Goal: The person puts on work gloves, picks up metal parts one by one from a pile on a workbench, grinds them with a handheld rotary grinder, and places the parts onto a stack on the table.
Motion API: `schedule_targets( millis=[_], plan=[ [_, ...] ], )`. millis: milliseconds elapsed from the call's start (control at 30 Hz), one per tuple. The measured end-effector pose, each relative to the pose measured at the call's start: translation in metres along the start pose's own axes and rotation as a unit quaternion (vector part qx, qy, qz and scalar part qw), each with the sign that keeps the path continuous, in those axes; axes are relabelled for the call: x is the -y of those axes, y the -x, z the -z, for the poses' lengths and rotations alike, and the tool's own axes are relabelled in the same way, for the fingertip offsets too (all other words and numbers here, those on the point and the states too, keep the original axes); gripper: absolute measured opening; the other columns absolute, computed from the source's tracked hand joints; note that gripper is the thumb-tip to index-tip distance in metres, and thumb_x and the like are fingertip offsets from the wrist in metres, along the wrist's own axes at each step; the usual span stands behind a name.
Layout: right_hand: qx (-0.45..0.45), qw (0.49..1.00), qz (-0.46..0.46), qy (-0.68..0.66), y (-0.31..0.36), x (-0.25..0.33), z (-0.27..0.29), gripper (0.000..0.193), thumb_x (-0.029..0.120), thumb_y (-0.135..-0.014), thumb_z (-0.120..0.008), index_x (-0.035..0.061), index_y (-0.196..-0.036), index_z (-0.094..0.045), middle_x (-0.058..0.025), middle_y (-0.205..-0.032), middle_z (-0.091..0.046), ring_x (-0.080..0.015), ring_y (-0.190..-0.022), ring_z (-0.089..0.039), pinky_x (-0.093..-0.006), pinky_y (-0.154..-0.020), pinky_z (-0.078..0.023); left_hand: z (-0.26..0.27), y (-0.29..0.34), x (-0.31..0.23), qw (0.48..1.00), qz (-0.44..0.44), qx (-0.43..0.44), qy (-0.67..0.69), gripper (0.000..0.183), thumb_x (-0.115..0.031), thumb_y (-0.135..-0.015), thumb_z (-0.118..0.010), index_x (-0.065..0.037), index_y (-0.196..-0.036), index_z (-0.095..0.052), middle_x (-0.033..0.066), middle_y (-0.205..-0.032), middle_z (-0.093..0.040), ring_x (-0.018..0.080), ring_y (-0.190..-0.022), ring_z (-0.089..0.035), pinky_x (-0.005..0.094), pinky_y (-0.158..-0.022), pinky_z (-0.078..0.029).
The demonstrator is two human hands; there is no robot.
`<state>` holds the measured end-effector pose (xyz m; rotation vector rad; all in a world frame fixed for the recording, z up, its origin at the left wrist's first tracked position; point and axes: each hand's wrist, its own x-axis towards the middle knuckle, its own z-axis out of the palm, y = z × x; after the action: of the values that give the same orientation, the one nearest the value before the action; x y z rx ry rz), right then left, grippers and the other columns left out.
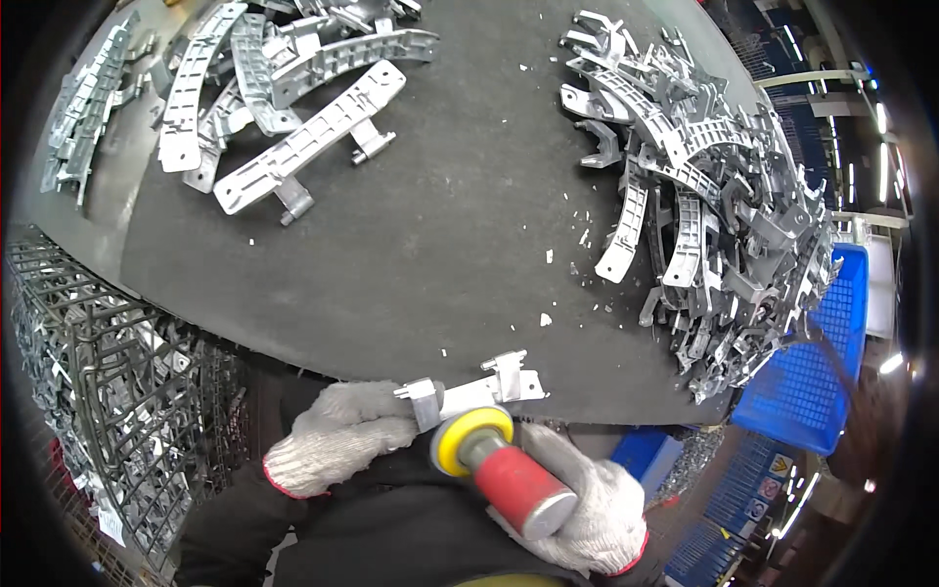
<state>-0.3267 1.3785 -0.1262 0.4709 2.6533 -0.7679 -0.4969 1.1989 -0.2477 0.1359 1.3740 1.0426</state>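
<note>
My left hand (350,430), in a pale knitted glove with a red cuff edge, is closed on one end of a silver metal bracket (469,393). The bracket has two raised lugs and lies at the near edge of the dark table. In my gloved right hand (594,501) is a red handheld sander (516,489) with a yellow backing pad. Its round disc is at the bracket's near side; whether it touches cannot be made out. The fingers of my right hand are partly hidden behind the tool.
A large heap of similar metal parts (724,205) covers the table's right side. More brackets (311,137) lie at the far left. Small metal chips dot the dark table top (460,225). A wire cage (108,362) with parts stands left, a blue basket (812,362) right.
</note>
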Motion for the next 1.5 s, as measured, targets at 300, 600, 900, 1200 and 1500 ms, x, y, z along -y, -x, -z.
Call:
schedule_targets(
  millis=[300,600,900,1200,1500],
  plan=[
    [-0.040,0.983,0.147,0.106,-0.019,0.003,-0.011,0.080,0.031,-0.077,-0.082,-0.0083,-0.139,-0.050,-0.0134,-0.106,-0.072,-0.0183,-0.066,-0.071,-0.0311,-0.057,-0.056,-0.004,-0.008,0.009,0.993,-0.081,0.011,0.083,0.043,-0.022,-0.090,-0.071,-0.005,-0.129,-0.071,-0.0059,-0.079,-0.065,0.0011,-0.061,-0.049,0.0202,-0.053,-0.039],
    [-0.058,0.980,-0.184,-0.057,0.050,-0.015,-0.012,0.065,0.024,-0.067,-0.095,0.0029,-0.121,-0.067,-0.0124,-0.110,-0.075,-0.0286,-0.093,-0.076,-0.0374,-0.082,-0.061,0.010,0.055,-0.065,0.962,-0.163,-0.132,-0.176,0.044,0.002,-0.085,-0.065,0.006,-0.129,-0.061,0.0132,-0.114,-0.074,0.0221,-0.106,-0.071,0.0343,-0.084,-0.057],
    [-0.194,0.960,-0.186,-0.080,0.085,-0.044,-0.004,0.069,0.018,-0.066,-0.094,0.0027,-0.126,-0.064,-0.0137,-0.116,-0.073,-0.0301,-0.104,-0.074,-0.0395,-0.092,-0.058,-0.077,-0.019,-0.102,0.830,-0.480,-0.051,-0.279,0.025,-0.005,-0.087,-0.067,-0.006,-0.112,-0.068,0.0121,-0.107,-0.073,0.0307,-0.099,-0.072,0.0367,-0.085,-0.059],
    [-0.079,0.990,-0.112,-0.035,0.035,-0.051,0.034,0.078,0.030,-0.071,-0.093,0.0058,-0.135,-0.056,-0.0146,-0.115,-0.074,-0.0310,-0.099,-0.075,-0.0399,-0.084,-0.061,-0.093,-0.014,-0.110,0.796,-0.438,-0.076,-0.410,0.026,-0.008,-0.090,-0.068,-0.008,-0.116,-0.069,0.0107,-0.112,-0.074,0.0296,-0.099,-0.074,0.0347,-0.080,-0.061],
    [-0.124,0.961,-0.240,-0.058,0.072,-0.043,0.026,0.060,0.017,-0.068,-0.091,0.0066,-0.121,-0.067,-0.0152,-0.112,-0.076,-0.0310,-0.101,-0.076,-0.0429,-0.091,-0.060,-0.084,-0.010,-0.105,0.785,-0.459,-0.042,-0.414,0.029,-0.006,-0.085,-0.070,-0.010,-0.113,-0.068,0.0093,-0.110,-0.073,0.0284,-0.095,-0.074,0.0345,-0.076,-0.061]
  ],
)
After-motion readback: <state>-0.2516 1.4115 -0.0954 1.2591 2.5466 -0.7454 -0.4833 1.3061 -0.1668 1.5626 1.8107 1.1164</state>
